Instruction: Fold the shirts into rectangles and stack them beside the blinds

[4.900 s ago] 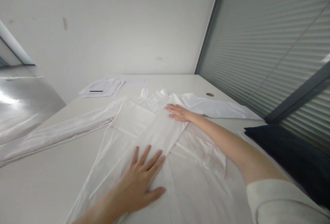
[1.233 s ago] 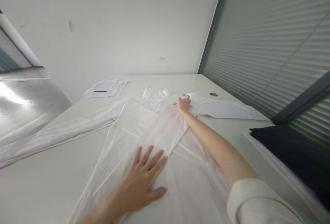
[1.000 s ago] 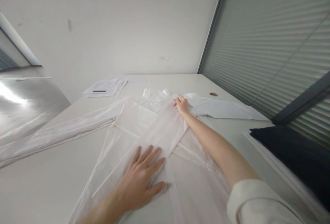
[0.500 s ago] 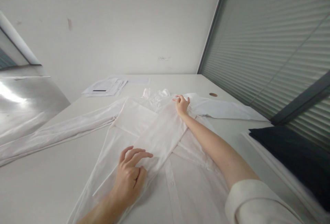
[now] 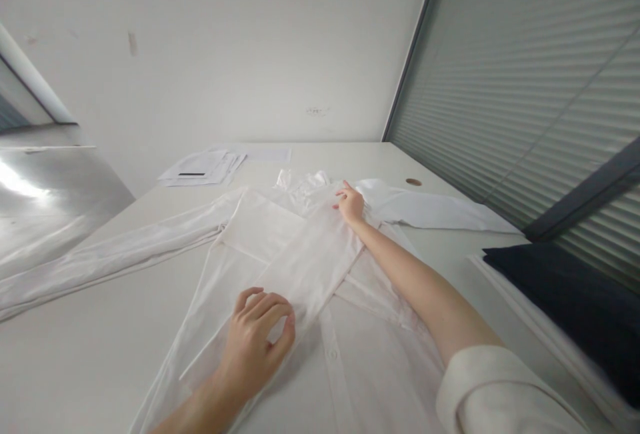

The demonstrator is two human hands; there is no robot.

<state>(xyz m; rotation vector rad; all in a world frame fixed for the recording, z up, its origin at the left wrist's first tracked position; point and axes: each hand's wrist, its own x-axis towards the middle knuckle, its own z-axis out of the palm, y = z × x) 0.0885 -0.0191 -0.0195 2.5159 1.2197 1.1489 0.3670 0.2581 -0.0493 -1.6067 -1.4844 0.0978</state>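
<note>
A white button-front shirt lies spread on the table, its placket toward me. Across its front, a long sleeve-like strip of white cloth runs diagonally from the right shoulder to the lower left. My left hand is over the lower part of this strip, its fingers curled and the thumb and forefinger tips meeting in a ring; no cloth shows raised between them. Near the right shoulder my right hand lies on the cloth, fingers apart. Clear crinkled plastic sits around the collar.
One white sleeve stretches left and another right over the white table. Papers lie at the back left. Folded dark cloth over white cloth is at the right, near window blinds. A round hole is in the tabletop.
My left hand's fingers have curled in and its thumb has come up to the forefinger. My right hand has turned slightly, its forefinger now stretched out. The cloth lies much the same.
</note>
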